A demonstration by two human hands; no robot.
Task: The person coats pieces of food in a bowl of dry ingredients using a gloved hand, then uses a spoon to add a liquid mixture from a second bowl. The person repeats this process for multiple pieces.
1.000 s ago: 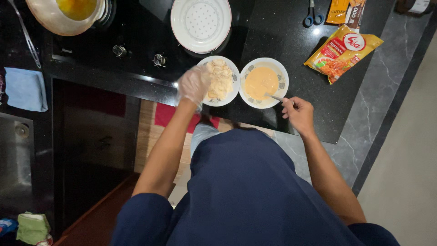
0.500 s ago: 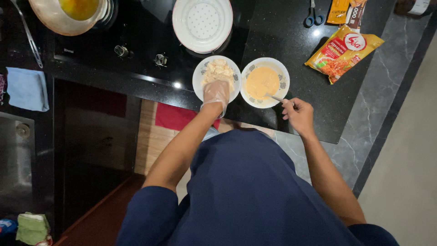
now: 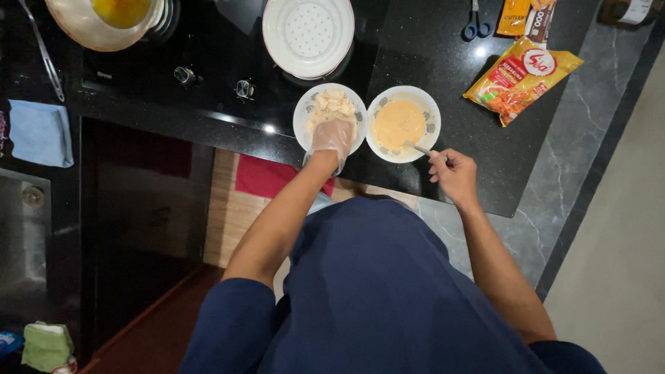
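Two white patterned bowls stand side by side on the black counter. The left bowl (image 3: 305, 112) holds pale coated pieces (image 3: 331, 102). My left hand (image 3: 332, 137), in a thin clear glove, rests over that bowl's near side with fingers down in the pieces; whether it grips one is hidden. The right bowl (image 3: 428, 102) holds orange-yellow batter (image 3: 398, 123). My right hand (image 3: 454, 173) is closed on the handle of a metal utensil (image 3: 418, 147) whose tip dips into the batter.
A white perforated plate (image 3: 308, 33) sits behind the bowls on the stove. A pan of yellow oil (image 3: 104, 17) is at far left. An orange packet (image 3: 523, 77), scissors (image 3: 474, 24) and small packets lie at right. A blue cloth (image 3: 40, 133) lies left.
My gloved left hand slid right and toward me across the left bowl, from its far left edge to its near side. The right hand stayed on the utensil.
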